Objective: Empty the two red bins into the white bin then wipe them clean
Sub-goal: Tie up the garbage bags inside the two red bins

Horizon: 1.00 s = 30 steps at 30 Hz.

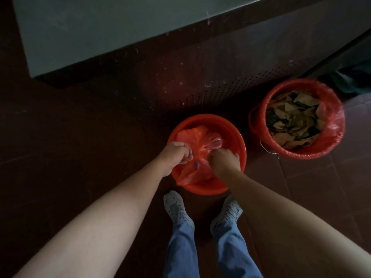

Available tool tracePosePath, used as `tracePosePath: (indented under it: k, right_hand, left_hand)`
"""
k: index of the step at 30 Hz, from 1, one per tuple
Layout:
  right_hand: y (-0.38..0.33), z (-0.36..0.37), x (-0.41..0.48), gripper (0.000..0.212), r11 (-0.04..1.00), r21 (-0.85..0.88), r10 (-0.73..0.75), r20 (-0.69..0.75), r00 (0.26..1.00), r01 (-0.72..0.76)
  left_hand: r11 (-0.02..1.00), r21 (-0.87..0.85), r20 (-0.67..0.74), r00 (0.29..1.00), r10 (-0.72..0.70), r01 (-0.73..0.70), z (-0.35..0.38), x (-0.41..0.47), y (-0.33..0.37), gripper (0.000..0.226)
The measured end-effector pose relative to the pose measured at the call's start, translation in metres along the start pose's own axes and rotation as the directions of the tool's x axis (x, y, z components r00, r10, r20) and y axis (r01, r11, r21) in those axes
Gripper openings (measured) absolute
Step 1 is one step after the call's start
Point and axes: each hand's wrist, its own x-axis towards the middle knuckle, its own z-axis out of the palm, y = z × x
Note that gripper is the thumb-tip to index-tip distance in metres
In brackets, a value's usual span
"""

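Observation:
A red bin stands on the dark floor just ahead of my feet. Inside it lies a red plastic liner bag, gathered and bunched toward the middle. My left hand grips the bag's gathered plastic on its left side. My right hand grips the plastic on the right, close to the left hand. A second red bin stands further right, lined with a red bag and filled with crumpled brown paper and wrappers. No white bin is in view.
A dark perforated cabinet base with a grey top runs across behind both bins. My two feet in grey shoes stand right behind the near bin. A dark green object lies at the far right. The floor is dim brown tile.

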Motion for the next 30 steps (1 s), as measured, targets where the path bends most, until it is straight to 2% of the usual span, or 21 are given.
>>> tracePosePath:
  k: [3, 7, 10, 13, 17, 21, 22, 24, 25, 26, 28, 30]
  right_hand:
    - [0.0, 0.002, 0.0, 0.019, 0.998, 0.009, -0.056, -0.059, 0.997, 0.057]
    - [0.012, 0.008, -0.002, 0.018, 0.964, -0.159, -0.211, 0.042, 0.977, 0.215]
    - [0.029, 0.006, -0.005, 0.024, 0.92, -0.238, -0.31, 0.047, 0.95, 0.312]
    - [0.042, 0.002, -0.009, 0.03, 0.85, -0.332, -0.417, 0.048, 0.908, 0.408]
    - [0.075, -0.007, -0.021, 0.033, 0.865, -0.321, -0.392, 0.046, 0.919, 0.385]
    - [0.097, -0.008, -0.023, 0.023, 0.892, -0.293, -0.353, 0.02, 0.935, 0.343]
    - [0.097, -0.008, -0.023, 0.016, 0.92, -0.248, -0.306, 0.031, 0.952, 0.304]
    - [0.09, -0.012, -0.022, 0.017, 0.988, 0.015, -0.156, 0.051, 0.986, 0.156]
    - [0.085, -0.015, -0.022, 0.021, 0.979, 0.198, -0.064, 0.091, 0.994, 0.045]
    - [0.08, -0.02, -0.021, 0.023, 0.926, 0.372, 0.016, 0.146, 0.989, -0.07]
    - [0.07, -0.031, -0.019, 0.024, 0.699, 0.665, 0.116, 0.257, 0.959, -0.263]
    - [0.06, -0.04, -0.017, 0.024, 0.345, 0.87, 0.082, 0.347, 0.934, -0.353]
  left_hand:
    - [0.997, -0.075, -0.034, 0.999, -0.024, 0.021, -0.002, 0.005, 0.002, 0.02]
    - [0.979, -0.205, -0.165, 0.985, -0.042, 0.008, -0.006, 0.015, 0.006, 0.014]
    - [0.931, -0.359, -0.26, 0.952, -0.164, 0.063, -0.007, 0.023, 0.009, 0.01]
    - [0.875, -0.47, -0.255, 0.93, -0.265, 0.12, -0.011, 0.025, 0.01, 0.011]
    - [0.802, -0.573, -0.246, 0.897, -0.366, 0.17, -0.034, 0.029, 0.014, 0.016]
    - [0.866, -0.463, -0.246, 0.911, -0.332, 0.191, -0.047, 0.032, 0.021, 0.019]
    - [0.883, -0.427, -0.226, 0.923, -0.311, 0.193, -0.043, 0.031, 0.022, 0.019]
    - [0.895, -0.397, -0.145, 0.95, -0.278, 0.201, -0.036, 0.027, 0.021, 0.025]
    - [0.898, -0.389, -0.112, 0.958, -0.265, 0.203, -0.034, 0.025, 0.019, 0.03]
    - [0.908, -0.365, -0.091, 0.963, -0.254, 0.205, -0.033, 0.023, 0.018, 0.032]
    - [0.924, -0.324, -0.062, 0.97, -0.233, 0.201, -0.032, 0.019, 0.014, 0.031]
    - [0.913, -0.36, -0.005, 0.978, -0.207, 0.191, -0.027, 0.011, 0.01, 0.023]
